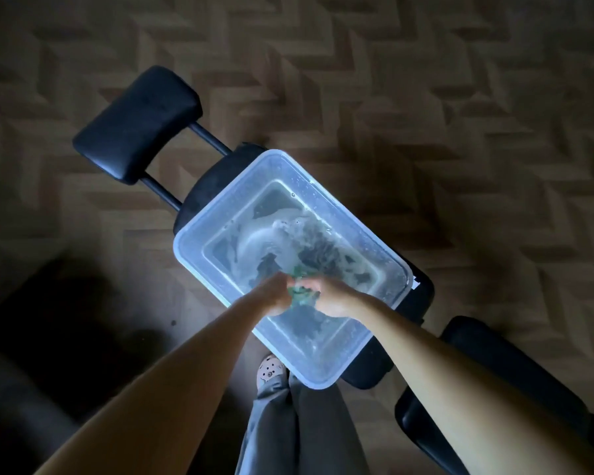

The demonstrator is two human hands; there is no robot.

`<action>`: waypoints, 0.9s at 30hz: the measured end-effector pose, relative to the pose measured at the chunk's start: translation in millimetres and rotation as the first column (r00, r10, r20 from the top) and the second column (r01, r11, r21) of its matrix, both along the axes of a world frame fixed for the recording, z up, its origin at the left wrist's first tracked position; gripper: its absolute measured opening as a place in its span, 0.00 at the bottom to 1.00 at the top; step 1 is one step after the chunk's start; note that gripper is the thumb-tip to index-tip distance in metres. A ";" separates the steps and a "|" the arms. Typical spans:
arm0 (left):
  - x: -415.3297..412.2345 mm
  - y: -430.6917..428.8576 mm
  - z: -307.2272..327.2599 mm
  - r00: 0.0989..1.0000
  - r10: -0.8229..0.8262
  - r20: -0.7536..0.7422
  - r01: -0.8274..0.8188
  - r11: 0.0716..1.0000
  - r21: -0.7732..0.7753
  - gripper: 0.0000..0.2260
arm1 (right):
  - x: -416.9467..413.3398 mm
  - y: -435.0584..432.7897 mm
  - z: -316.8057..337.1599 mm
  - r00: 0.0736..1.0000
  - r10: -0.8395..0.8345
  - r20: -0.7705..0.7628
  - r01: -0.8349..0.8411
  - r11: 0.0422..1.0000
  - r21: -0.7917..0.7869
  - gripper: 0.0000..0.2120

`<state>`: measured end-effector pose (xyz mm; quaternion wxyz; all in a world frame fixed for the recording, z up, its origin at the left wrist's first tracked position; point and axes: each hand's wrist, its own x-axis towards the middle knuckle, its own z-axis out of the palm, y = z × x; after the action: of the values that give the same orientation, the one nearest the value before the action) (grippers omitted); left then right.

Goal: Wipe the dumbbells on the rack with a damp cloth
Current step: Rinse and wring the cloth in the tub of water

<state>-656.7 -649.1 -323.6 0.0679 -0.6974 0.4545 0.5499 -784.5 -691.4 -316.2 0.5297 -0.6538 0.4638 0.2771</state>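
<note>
Both hands, left [277, 293] and right [330, 296], clamp together on the green cloth [300, 292] over the tub [199, 234]. Wrung too little, it may drip; no dumbbells in view.

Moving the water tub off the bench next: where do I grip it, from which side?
Probably the rim of the tub, at the middle of both long sides, coming in from the sides. It is long, open and holds water, so a level two-sided hold seems safest.
</note>
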 end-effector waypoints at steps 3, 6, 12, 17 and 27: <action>-9.1 -5.7 -16.3 0.992 -0.117 0.053 0.117 0.993 -0.005 0.24 | 3.3 -2.0 -20.3 0.990 0.125 -0.071 -0.134 0.980 -0.150 0.30; -9.1 -8.6 -29.3 0.971 -0.186 0.152 0.190 0.982 -0.011 0.26 | 4.7 -3.9 -27.2 0.971 0.213 -0.107 -0.235 0.926 -0.294 0.25; -1.8 -13.2 -17.1 0.868 -0.333 0.367 0.338 0.940 0.053 0.14 | -3.9 -19.2 -15.8 0.969 0.164 -0.183 -0.236 0.830 -0.505 0.08; 6.8 -26.0 -9.2 0.950 -0.104 0.294 0.162 0.970 -0.181 0.12 | -10.4 -29.2 -6.2 0.989 0.126 -0.074 -0.141 0.960 -0.243 0.15; -11.9 -17.7 -18.7 0.960 -0.033 0.279 0.019 0.998 0.052 0.20 | -16.6 -23.3 -24.7 0.970 0.116 -0.212 -0.181 0.929 -0.323 0.08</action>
<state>-668.7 -666.8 -342.3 0.1557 -0.7601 0.4361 0.4559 -801.1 -714.7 -340.9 0.3398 -0.7393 0.5019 0.2934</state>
